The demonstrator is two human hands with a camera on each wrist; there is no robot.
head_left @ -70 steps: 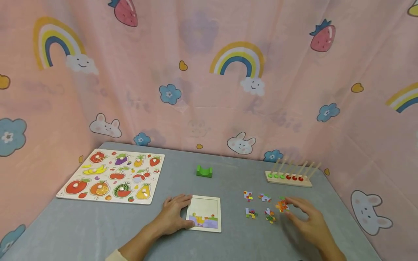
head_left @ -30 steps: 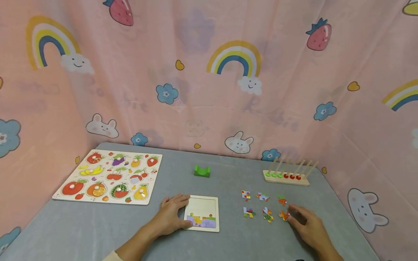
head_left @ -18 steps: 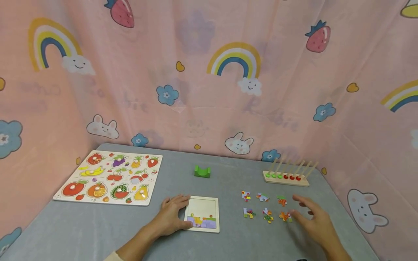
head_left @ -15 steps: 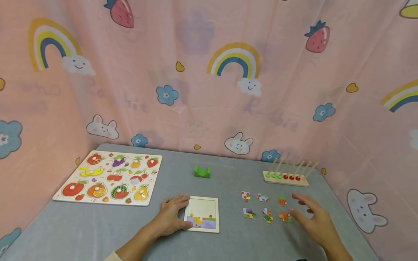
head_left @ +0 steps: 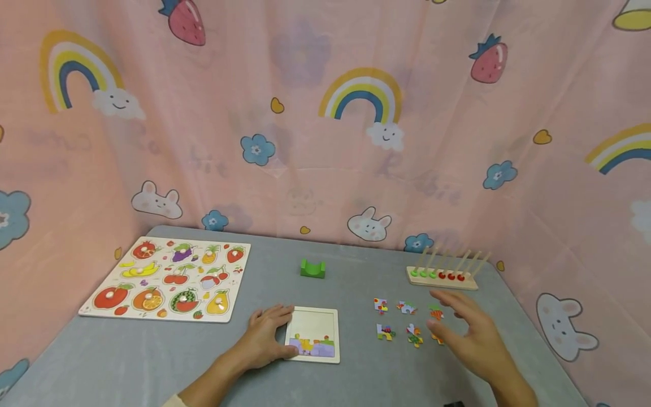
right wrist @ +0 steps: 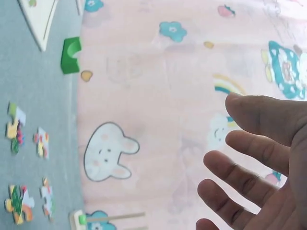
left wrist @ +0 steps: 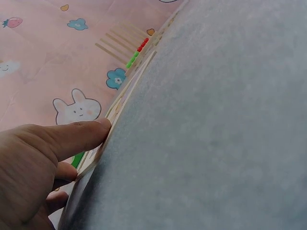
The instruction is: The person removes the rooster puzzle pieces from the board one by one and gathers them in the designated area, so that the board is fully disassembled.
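Observation:
My left hand (head_left: 264, 337) holds the left side of a small square wooden jigsaw tray (head_left: 322, 315), its thumb at the near left corner and fingers at the far one. Joined pieces (head_left: 317, 347) fill the tray's near part, and bare wood shows above them. In the left wrist view the thumb (left wrist: 79, 139) lies against the tray's edge. Over the table on the right hovers my right hand (head_left: 473, 339), fingers spread and holding nothing. It partly covers the two rightmost loose pieces; other jigsaw pieces, such as this one (head_left: 385, 332), lie in two rows left of it.
A fruit knob puzzle board (head_left: 198, 285) lies at the left of the grey table. A green notched block (head_left: 312, 269) stands at the back middle. Behind the loose pieces is a wooden peg rack (head_left: 441, 281) with green and red beads. Pink printed cloth (head_left: 305, 192) surrounds the table.
The right hand set an orange piece down in the near row, let go and opened. It then rose and moved left over the rightmost pieces. The left hand stayed on the tray.

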